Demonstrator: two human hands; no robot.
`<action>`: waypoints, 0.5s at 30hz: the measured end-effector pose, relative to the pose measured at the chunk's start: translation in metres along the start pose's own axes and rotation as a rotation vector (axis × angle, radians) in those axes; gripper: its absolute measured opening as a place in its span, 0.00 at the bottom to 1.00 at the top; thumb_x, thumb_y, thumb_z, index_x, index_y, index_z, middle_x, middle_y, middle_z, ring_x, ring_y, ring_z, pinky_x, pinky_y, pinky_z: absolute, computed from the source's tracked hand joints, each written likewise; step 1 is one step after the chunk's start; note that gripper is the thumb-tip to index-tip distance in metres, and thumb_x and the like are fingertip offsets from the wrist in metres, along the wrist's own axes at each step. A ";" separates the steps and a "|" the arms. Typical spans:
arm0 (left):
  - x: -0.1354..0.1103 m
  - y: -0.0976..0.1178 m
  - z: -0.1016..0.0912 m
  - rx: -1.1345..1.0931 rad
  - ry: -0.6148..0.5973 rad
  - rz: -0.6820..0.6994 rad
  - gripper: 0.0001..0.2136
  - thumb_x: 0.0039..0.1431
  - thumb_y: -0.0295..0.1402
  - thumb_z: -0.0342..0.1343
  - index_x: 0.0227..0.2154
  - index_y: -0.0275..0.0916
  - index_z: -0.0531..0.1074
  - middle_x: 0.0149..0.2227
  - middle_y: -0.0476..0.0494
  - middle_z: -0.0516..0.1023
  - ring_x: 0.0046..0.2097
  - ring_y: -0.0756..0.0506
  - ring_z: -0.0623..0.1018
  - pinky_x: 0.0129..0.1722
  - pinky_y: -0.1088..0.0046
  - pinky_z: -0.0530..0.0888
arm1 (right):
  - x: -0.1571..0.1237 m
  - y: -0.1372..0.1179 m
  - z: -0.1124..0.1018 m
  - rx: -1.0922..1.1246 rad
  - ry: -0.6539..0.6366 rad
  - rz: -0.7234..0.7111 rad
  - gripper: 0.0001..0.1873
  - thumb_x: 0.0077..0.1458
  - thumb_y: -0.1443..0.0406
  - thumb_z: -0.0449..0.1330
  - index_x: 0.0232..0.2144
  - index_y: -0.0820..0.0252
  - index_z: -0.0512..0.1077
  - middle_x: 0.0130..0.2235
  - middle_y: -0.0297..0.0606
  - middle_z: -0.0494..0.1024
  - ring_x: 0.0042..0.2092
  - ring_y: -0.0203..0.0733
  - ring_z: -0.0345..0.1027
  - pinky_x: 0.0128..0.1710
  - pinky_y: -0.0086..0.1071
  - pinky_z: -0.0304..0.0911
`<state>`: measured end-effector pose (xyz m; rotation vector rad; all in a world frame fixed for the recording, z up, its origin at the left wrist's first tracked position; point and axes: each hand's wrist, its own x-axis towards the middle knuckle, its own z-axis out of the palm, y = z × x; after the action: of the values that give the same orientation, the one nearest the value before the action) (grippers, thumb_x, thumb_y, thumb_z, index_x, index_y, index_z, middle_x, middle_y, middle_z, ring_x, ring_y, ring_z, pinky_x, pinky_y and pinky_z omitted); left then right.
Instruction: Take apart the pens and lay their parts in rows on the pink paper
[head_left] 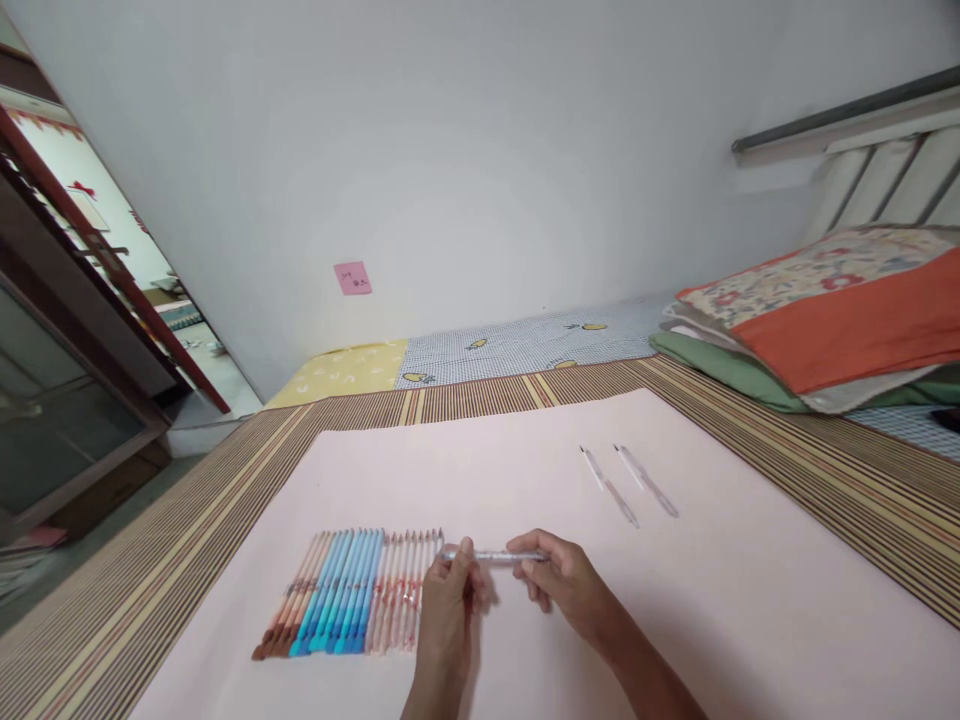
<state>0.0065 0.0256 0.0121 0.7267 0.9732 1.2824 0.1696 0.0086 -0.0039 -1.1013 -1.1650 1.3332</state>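
Observation:
Both of my hands hold one clear pen (495, 555) level above a pale pink sheet (705, 620). My left hand (447, 610) pinches its left end, fingers closed. My right hand (559, 580) grips its right end, fingers curled around it. Just left of my left hand lies a neat row of several pens (349, 592), brown, blue and pink-white, side by side on the sheet. Two more clear pens (628, 482) lie apart on the sheet, farther back on the right.
The sheet lies on a striped mat (840, 480) over a bed. Folded bedding with an orange and floral pillow (832, 320) is stacked at the right. A white wall with a pink sticky note (352, 277) stands behind. A dark cabinet (67, 400) is at the left.

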 end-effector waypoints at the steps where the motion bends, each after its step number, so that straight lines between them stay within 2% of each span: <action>1: -0.001 0.001 0.000 -0.032 -0.034 -0.010 0.16 0.47 0.43 0.69 0.28 0.36 0.74 0.18 0.53 0.70 0.20 0.53 0.67 0.21 0.78 0.62 | 0.001 0.001 0.000 0.005 0.016 -0.004 0.15 0.54 0.57 0.61 0.40 0.60 0.74 0.31 0.35 0.76 0.25 0.33 0.63 0.22 0.28 0.57; 3: -0.002 0.002 0.001 -0.093 -0.093 -0.043 0.18 0.47 0.40 0.70 0.37 0.35 0.77 0.21 0.51 0.73 0.23 0.52 0.71 0.24 0.78 0.66 | 0.003 0.004 -0.001 0.030 0.046 -0.010 0.17 0.53 0.55 0.62 0.40 0.61 0.74 0.31 0.35 0.75 0.24 0.32 0.62 0.21 0.28 0.56; 5: -0.003 0.002 0.002 -0.116 -0.119 -0.062 0.18 0.47 0.38 0.70 0.39 0.35 0.77 0.24 0.49 0.75 0.25 0.52 0.73 0.26 0.77 0.67 | 0.004 0.006 -0.003 0.055 0.062 -0.003 0.20 0.52 0.53 0.63 0.41 0.61 0.74 0.30 0.35 0.76 0.22 0.32 0.61 0.20 0.28 0.55; 9: -0.002 -0.001 0.002 -0.031 -0.087 0.008 0.14 0.47 0.41 0.69 0.28 0.34 0.76 0.22 0.49 0.74 0.22 0.53 0.71 0.22 0.78 0.63 | 0.004 0.007 -0.003 0.073 0.051 -0.013 0.23 0.52 0.50 0.64 0.42 0.61 0.75 0.30 0.37 0.77 0.23 0.33 0.63 0.21 0.29 0.56; 12: 0.000 -0.004 0.002 0.046 -0.016 0.016 0.19 0.49 0.47 0.67 0.20 0.36 0.71 0.15 0.51 0.69 0.18 0.54 0.65 0.18 0.77 0.57 | 0.004 0.008 -0.002 0.075 0.025 -0.027 0.22 0.53 0.51 0.64 0.42 0.61 0.75 0.32 0.38 0.78 0.25 0.34 0.65 0.22 0.29 0.57; 15: 0.000 -0.003 0.002 0.043 -0.025 0.035 0.20 0.52 0.49 0.63 0.20 0.36 0.70 0.15 0.52 0.67 0.18 0.53 0.64 0.19 0.76 0.58 | 0.005 0.011 -0.004 0.104 0.039 -0.027 0.22 0.53 0.51 0.64 0.42 0.61 0.75 0.32 0.38 0.78 0.24 0.34 0.65 0.22 0.29 0.57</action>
<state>0.0095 0.0251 0.0103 0.7943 0.9742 1.2837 0.1717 0.0140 -0.0154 -1.0286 -1.0662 1.3310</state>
